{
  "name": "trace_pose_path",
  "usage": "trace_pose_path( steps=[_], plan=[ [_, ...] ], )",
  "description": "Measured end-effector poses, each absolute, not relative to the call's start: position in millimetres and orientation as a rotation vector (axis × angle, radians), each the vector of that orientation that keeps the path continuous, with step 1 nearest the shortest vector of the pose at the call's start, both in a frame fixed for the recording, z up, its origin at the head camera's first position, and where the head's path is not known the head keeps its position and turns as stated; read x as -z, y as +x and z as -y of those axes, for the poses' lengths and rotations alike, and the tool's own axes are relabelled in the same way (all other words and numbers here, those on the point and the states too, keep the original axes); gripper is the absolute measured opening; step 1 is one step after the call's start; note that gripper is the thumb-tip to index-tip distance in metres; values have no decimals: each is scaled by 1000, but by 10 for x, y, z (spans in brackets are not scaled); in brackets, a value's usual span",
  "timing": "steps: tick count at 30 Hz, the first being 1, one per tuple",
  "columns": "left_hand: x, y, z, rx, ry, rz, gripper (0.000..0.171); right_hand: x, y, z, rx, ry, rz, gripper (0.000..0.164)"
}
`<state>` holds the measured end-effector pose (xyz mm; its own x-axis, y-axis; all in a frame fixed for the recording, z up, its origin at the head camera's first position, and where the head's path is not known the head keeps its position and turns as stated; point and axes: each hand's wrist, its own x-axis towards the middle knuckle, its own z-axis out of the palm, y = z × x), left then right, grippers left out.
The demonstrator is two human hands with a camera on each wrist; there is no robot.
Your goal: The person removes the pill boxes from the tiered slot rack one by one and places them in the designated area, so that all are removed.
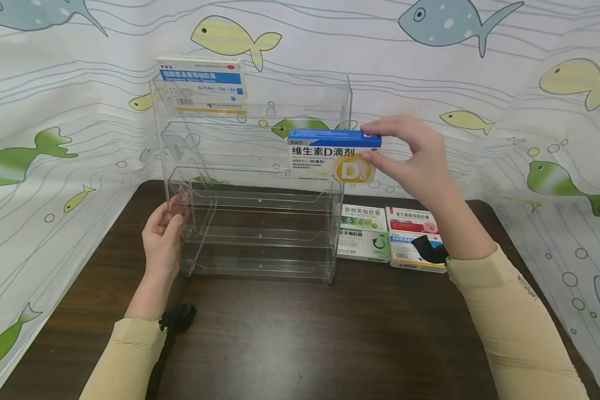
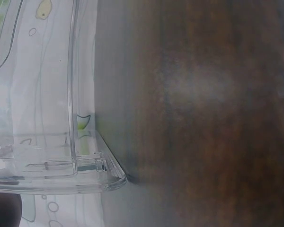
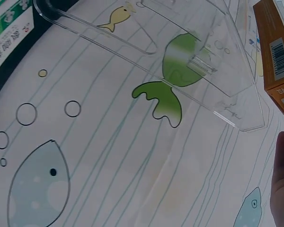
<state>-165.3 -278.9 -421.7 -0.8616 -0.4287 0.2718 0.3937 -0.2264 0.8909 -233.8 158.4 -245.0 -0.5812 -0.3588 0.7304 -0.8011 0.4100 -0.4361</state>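
Observation:
In the head view my right hand (image 1: 420, 158) pinches a blue, white and yellow vitamin D box (image 1: 325, 158) by its right end, thumb in front and fingers on top. The box is held up before the right side of a clear acrylic tiered rack (image 1: 260, 269). Its orange side (image 3: 277, 52) shows at the right edge of the right wrist view. My left hand (image 1: 162, 239) grips the rack's left side panel. A white and blue capsule box (image 1: 202, 86) stands at the left of the rack's top tier. The left wrist view catches the rack's lower corner (image 2: 99, 177).
Right of the rack, several medicine boxes lie on the dark wooden table (image 1: 280, 339), among them a green and white box (image 1: 362, 244) and a red and white box (image 1: 412, 219). A white fish-print cloth (image 1: 300, 33) hangs behind and at both sides.

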Motion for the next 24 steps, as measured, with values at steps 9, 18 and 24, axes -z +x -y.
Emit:
trace_pose_path(
  steps=[9,18,24],
  plan=[
    [4213,-1650,2782,2127,32,1507,39,2740,-2115,-1810,-1169,925,2174,45],
    [4207,-1653,2780,2127,14,1500,40,2951,-1929,-2027,-1177,844,2239,50],
    [4223,-1662,2777,2133,-6,1485,41,3060,-1847,-2172,-1239,809,2249,50]
  ],
)
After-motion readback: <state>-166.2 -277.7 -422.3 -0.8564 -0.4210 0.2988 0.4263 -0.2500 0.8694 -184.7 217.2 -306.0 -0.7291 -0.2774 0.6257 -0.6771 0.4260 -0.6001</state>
